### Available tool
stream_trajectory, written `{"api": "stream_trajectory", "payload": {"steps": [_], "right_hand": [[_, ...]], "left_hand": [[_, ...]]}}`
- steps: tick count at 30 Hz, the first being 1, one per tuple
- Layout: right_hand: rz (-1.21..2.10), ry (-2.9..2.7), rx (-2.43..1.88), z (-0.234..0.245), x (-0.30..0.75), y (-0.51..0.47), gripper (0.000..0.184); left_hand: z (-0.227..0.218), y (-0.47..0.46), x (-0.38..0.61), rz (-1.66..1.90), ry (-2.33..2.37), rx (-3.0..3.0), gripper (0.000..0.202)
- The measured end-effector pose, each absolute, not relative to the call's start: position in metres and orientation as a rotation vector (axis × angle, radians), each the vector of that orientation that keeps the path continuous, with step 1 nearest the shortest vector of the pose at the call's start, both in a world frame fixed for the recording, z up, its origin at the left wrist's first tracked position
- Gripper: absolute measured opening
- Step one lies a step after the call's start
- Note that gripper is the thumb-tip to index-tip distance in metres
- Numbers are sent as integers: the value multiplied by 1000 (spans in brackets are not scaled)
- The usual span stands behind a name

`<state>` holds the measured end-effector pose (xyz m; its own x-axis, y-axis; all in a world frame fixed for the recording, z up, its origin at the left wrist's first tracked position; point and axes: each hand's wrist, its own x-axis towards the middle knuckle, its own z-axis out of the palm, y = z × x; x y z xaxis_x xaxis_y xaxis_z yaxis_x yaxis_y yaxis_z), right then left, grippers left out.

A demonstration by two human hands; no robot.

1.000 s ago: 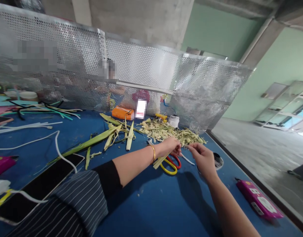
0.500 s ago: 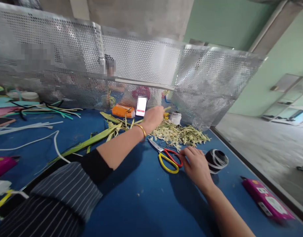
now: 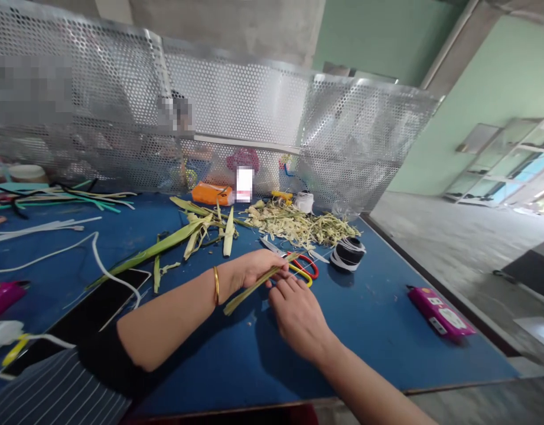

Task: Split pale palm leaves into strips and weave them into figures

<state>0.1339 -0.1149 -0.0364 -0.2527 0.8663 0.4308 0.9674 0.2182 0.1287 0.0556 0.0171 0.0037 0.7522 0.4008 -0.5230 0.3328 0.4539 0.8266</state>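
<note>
My left hand (image 3: 258, 268), with a gold bangle on its wrist, is closed around a pale, dry leaf strip (image 3: 249, 293), which slants across the fingers. Against it, the curled fingers of my right hand (image 3: 298, 316) pinch a thin white thread. That line seems to lead back to the black spool (image 3: 348, 255) wound with white thread; my fingertips partly hide its end. Just beyond both hands lie scissors (image 3: 308, 267) with one red and one yellow handle, partly covered by my fingers and the strip.
Behind the scissors spreads a heap of pale plant scraps (image 3: 298, 223). Long green leaves (image 3: 156, 251) lie left of it. A lit phone (image 3: 244, 183), an orange packet (image 3: 212, 193) and a perforated metal screen (image 3: 236, 94) stand at the back. A magenta packet (image 3: 442, 313) sits right, a dark phone (image 3: 90, 307) left.
My left hand has come back from the scrap heap with a leaf strip in it. My right hand has moved left from beside the scissors to meet it. The spool has turned, and the view has shifted.
</note>
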Motion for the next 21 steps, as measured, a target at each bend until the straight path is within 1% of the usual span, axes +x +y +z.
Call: {"api": "stream_trajectory", "payload": {"steps": [2, 5, 6, 8, 10, 11, 12, 14, 15, 17, 21], "right_hand": [[-520, -2263, -1692, -38, 129, -117, 15], [-497, -2329, -1630, -38, 127, -122, 10], [-470, -2346, -1598, -37, 128, -125, 11], [-364, -2331, -1515, -34, 133, -129, 14], [-239, -2202, -1498, -30, 144, -131, 16], [-199, -2101, -1547, -28, 152, -129, 18], [-191, -1945, -1689, -26, 162, -126, 18], [-212, -1754, -2103, -24, 181, -115, 18], [-190, -1800, -2274, -23, 190, -108, 19], [-136, -1886, -2327, -23, 203, -93, 20], [-56, -1988, -2369, -22, 211, -76, 29]], "left_hand": [[0, 15, 58, 29, 745, 1059, 25], [0, 15, 57, 43, 735, 971, 28], [0, 16, 55, 47, 735, 950, 29], [1, 20, 49, 57, 738, 918, 31], [2, 24, 42, 82, 744, 899, 31], [2, 26, 38, 99, 747, 894, 30], [2, 27, 35, 118, 751, 891, 28], [2, 28, 30, 146, 760, 891, 25], [2, 28, 28, 155, 764, 892, 24], [3, 28, 26, 167, 766, 892, 24], [3, 30, 25, 199, 759, 886, 27]]}}
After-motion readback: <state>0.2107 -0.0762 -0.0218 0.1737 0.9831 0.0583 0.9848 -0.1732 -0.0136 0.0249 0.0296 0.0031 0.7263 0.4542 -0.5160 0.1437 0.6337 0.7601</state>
